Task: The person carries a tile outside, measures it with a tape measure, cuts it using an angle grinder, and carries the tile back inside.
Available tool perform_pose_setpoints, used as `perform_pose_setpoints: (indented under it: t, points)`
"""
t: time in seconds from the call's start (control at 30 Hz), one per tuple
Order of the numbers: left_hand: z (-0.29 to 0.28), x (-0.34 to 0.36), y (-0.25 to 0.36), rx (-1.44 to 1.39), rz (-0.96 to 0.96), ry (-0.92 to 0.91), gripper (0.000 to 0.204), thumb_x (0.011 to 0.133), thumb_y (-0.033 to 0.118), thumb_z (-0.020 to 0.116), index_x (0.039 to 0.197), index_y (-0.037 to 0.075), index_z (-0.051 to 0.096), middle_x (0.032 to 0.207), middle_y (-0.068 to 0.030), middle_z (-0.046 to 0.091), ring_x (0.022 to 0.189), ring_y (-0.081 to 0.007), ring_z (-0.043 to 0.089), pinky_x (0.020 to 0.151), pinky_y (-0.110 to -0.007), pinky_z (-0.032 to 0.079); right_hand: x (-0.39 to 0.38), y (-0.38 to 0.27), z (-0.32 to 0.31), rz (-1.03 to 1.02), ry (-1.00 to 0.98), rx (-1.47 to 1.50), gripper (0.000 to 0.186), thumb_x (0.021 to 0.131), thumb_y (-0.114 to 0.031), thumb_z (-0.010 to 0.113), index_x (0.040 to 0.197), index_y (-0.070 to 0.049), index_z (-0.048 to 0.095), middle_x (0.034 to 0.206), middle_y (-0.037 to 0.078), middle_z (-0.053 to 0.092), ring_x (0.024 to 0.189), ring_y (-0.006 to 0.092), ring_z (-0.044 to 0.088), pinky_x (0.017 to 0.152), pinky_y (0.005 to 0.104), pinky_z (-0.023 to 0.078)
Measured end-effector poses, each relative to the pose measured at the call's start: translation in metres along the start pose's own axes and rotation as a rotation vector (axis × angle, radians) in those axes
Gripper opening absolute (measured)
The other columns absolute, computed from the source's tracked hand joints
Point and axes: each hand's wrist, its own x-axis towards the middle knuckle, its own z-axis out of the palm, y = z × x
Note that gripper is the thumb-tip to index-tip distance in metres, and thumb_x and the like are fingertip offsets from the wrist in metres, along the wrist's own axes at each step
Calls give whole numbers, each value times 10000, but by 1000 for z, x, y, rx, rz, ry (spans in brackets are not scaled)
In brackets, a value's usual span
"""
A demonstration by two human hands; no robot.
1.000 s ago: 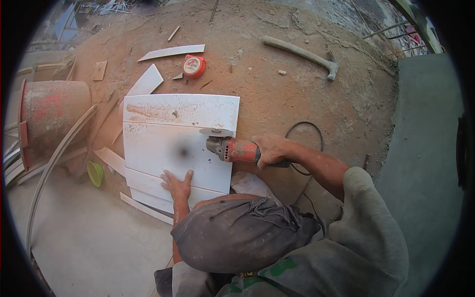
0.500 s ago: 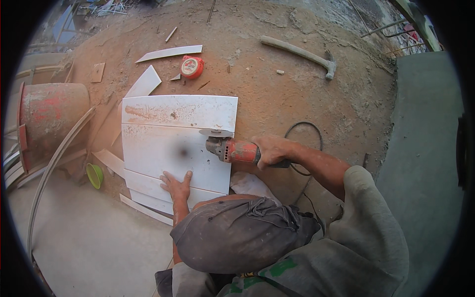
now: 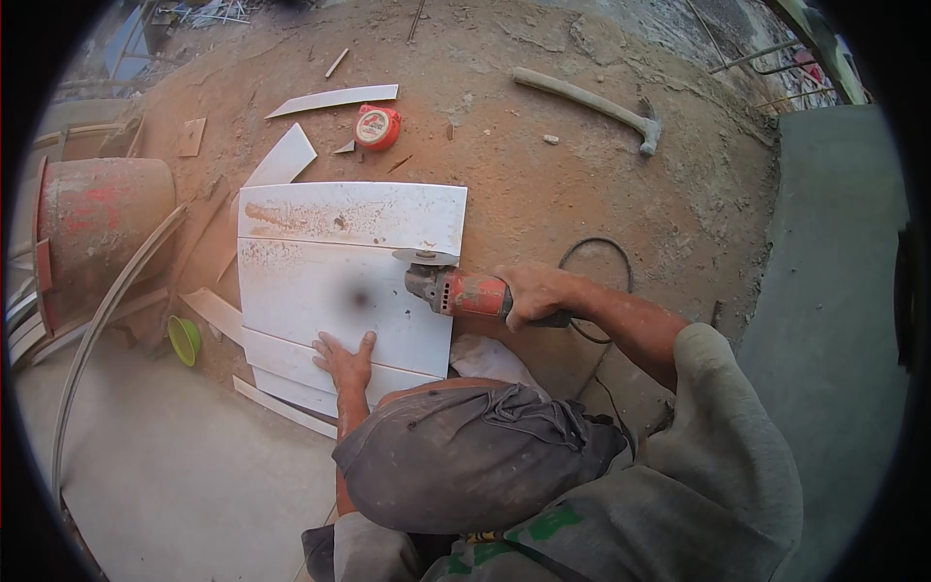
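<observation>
My right hand (image 3: 536, 294) grips the body of a red and grey angle grinder (image 3: 465, 293). The grinder's disc (image 3: 425, 258) lies over the right part of a white tile (image 3: 301, 291), close to a dark line that runs across it. Whether the disc touches the surface I cannot tell. With fingers spread, my left hand (image 3: 347, 362) rests flat on the tile's near part, beside a second line. Brown dust and specks cover the tile's far strip. Other white pieces show from under its near edge.
A red tape measure (image 3: 377, 127) and white offcuts (image 3: 335, 100) lie beyond the tile. A hammer (image 3: 592, 105) is at the far right. On the left are a dirty red bucket (image 3: 107, 233) and a green bowl (image 3: 183, 340). The black cord (image 3: 626, 272) loops beside my right forearm.
</observation>
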Motion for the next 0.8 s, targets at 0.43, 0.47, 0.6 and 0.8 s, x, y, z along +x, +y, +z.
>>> perform_pose_setpoints:
  t: [0.43, 0.47, 0.6, 0.8]
  points:
    - [1, 2, -1, 9, -3, 6, 1110, 744, 596, 650, 1450, -24, 58, 1501, -277, 35, 1361, -511, 30, 1123, -524, 149, -4, 4, 0, 36, -8, 15, 576, 506, -210, 696, 1014, 13, 539, 884, 216, 620, 835, 346, 617, 716, 410, 478]
    - [1, 2, -1, 10, -4, 5, 1110, 744, 596, 650, 1450, -24, 58, 1501, -277, 35, 1361, -511, 30, 1123, -524, 149, -4, 4, 0, 25, -16, 31, 576, 506, -210, 696, 1014, 13, 539, 884, 216, 620, 835, 346, 617, 716, 410, 478]
    - [0, 2, -1, 15, -9, 3, 1114, 741, 599, 651, 1448, -27, 60, 1501, -278, 36, 1359, -514, 30, 1122, -523, 150, -4, 7, 0, 34, -9, 11, 587, 504, -218, 699, 1022, 8, 542, 897, 213, 622, 847, 350, 616, 724, 410, 478]
    - [1, -1, 1, 6, -1, 9, 1121, 738, 602, 652, 1446, -35, 61, 1499, -283, 35, 1358, -516, 25, 1121, -524, 151, -15, 13, -1, 25, -8, -40, 591, 512, -225, 699, 1026, 21, 545, 905, 234, 626, 858, 369, 620, 731, 420, 484]
